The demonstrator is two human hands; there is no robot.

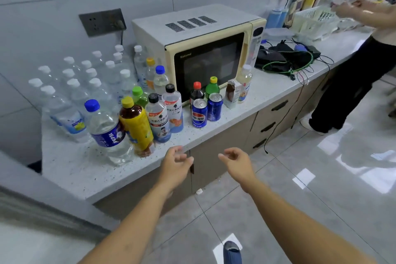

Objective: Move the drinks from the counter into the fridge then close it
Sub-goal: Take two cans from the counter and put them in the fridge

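Note:
Many drinks stand on the speckled counter (90,169). Nearest are a clear Pepsi bottle with a blue cap (106,133), a yellow-labelled tea bottle (137,126) and two pale bottles with black caps (158,120). Two blue Pepsi cans (199,113) stand in front of the microwave, with a cola bottle (196,92), a green bottle (212,88), a small carton (232,93) and a pale juice bottle (245,83) behind. My left hand (176,164) and right hand (236,162) hover below the counter edge, fingers loosely curled, holding nothing. No fridge is in view.
A cream microwave (203,49) sits at the back. Several water bottles with white caps (72,83) fill the far left. Dark cables and a bag (285,58) lie right of the microwave. Another person (360,66) stands at the right by a white basket (312,19).

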